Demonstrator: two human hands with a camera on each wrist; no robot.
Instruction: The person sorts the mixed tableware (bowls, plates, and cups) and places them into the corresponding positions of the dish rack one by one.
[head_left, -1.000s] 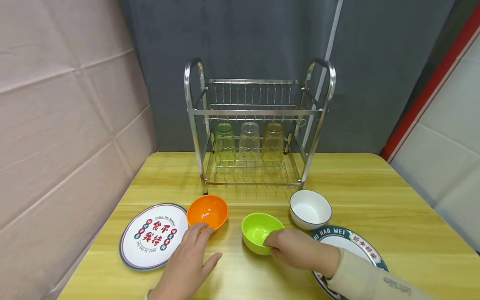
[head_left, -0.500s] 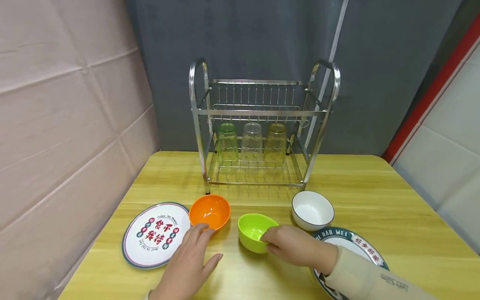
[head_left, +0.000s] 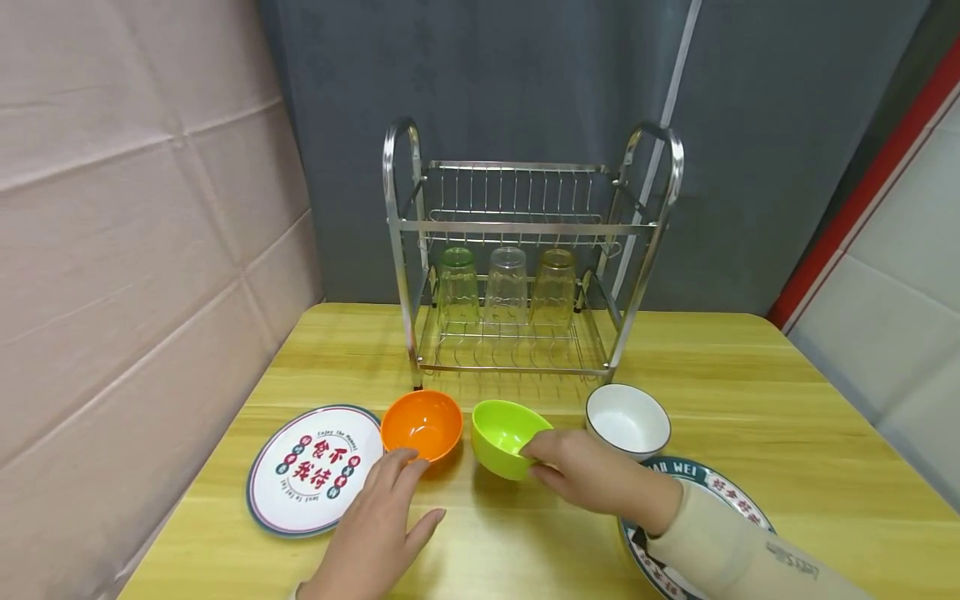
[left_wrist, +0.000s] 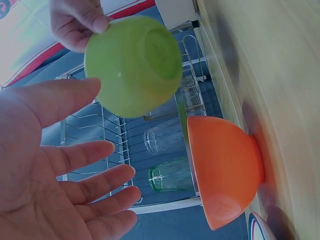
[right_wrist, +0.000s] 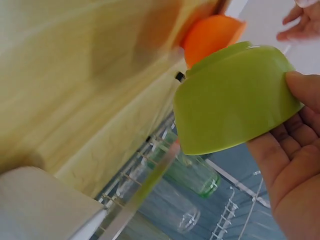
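Green bowl [head_left: 503, 427] held off the wooden table [head_left: 750, 367] by the right hand [head_left: 592, 477], just right of the orange bowl [head_left: 422, 423].

From the head view, the right hand pinches the near right rim of the green bowl and tilts it; the left hand [head_left: 378, 529] lies with relaxed, straight fingers, the tips touching the orange bowl, and holds nothing. Far behind stands the metal rack [head_left: 525, 250], a white bowl [head_left: 627, 419] at the right. From the left wrist view, the left palm [left_wrist: 45, 170] is spread below the green bowl [left_wrist: 132, 65]. From the right wrist view, thumb and fingers [right_wrist: 300, 90] clamp the green bowl [right_wrist: 230, 100] rim.
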